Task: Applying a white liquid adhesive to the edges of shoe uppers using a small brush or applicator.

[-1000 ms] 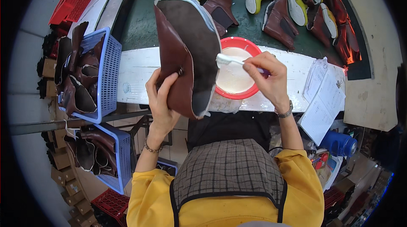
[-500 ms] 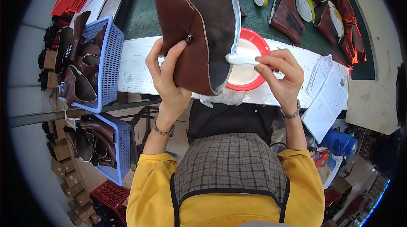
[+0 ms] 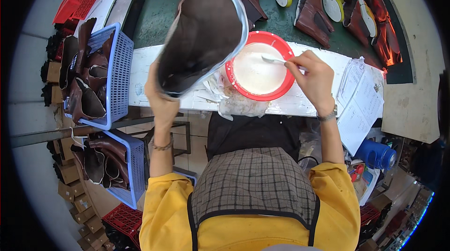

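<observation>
My left hand (image 3: pixel 161 101) grips a brown leather boot upper (image 3: pixel 201 35) by its lower left side. Its dark lining faces me, and a white, wet-looking band runs along its edge; motion blurs part of it. Between thumb and fingers, my right hand (image 3: pixel 313 79) pinches a small white brush (image 3: pixel 273 59), which looks like a toothbrush. The brush head is over or in the white liquid (image 3: pixel 255 75) of a red bowl (image 3: pixel 268 96); whether it touches the liquid I cannot tell. The bowl stands on the white tabletop, just right of the upper.
More brown boot uppers, some on yellow lasts (image 3: pixel 333 2), lie on the green surface (image 3: pixel 206 21) ahead. Blue baskets (image 3: pixel 119 75) of uppers stand at the left. Papers (image 3: pixel 361 105) lie at the right table edge, above a blue jug (image 3: pixel 375 155). White crumpled scraps (image 3: pixel 213 89) sit beside the bowl.
The upper has moved left and turned so its opening and lining show. My right hand has brought the brush from the upper's edge over the bowl, now largely uncovered.
</observation>
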`<move>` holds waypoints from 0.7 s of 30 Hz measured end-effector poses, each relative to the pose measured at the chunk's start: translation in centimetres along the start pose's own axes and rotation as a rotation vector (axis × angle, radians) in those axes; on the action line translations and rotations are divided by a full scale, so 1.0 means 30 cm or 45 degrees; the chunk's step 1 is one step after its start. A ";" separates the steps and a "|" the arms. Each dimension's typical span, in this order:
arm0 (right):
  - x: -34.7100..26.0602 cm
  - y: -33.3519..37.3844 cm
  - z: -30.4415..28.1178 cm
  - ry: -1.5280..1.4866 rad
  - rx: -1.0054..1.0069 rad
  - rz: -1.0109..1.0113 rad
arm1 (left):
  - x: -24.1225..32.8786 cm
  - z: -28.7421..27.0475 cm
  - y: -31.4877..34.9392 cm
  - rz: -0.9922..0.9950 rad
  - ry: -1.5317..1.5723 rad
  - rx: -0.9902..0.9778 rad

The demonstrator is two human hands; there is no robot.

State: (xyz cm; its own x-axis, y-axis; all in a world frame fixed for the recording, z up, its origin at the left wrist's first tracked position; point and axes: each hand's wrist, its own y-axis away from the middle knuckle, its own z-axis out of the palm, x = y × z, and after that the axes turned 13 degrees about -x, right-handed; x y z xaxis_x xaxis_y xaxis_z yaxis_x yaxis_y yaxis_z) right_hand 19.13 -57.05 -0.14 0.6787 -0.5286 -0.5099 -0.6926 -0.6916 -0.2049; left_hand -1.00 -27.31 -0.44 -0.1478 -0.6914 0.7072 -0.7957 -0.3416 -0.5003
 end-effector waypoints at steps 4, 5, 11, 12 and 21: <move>0.090 -0.028 0.049 0.423 -0.184 -0.101 | -0.112 -0.176 0.119 -0.768 0.402 -0.222; 0.073 -0.026 0.022 0.174 -0.166 -0.060 | -0.094 -0.183 0.118 -0.806 0.681 -0.210; -0.056 -0.103 -0.043 -0.724 -0.064 -0.440 | -0.116 -0.148 0.162 -0.888 1.277 -0.047; -0.056 -0.109 -0.034 -0.723 -0.065 -0.435 | -0.118 -0.130 0.169 -0.871 1.370 0.089; -0.024 -0.052 -0.048 -0.556 -0.115 -0.346 | -0.183 -0.164 0.173 -0.838 1.447 0.322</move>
State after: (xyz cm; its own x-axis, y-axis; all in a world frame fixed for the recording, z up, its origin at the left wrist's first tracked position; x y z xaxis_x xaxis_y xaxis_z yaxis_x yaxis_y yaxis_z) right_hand 20.07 -56.31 1.75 0.6522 -0.0829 -0.7535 -0.4690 -0.8251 -0.3151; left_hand -7.22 -22.17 -4.45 -0.2834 0.5143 0.8094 -0.7955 -0.5975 0.1011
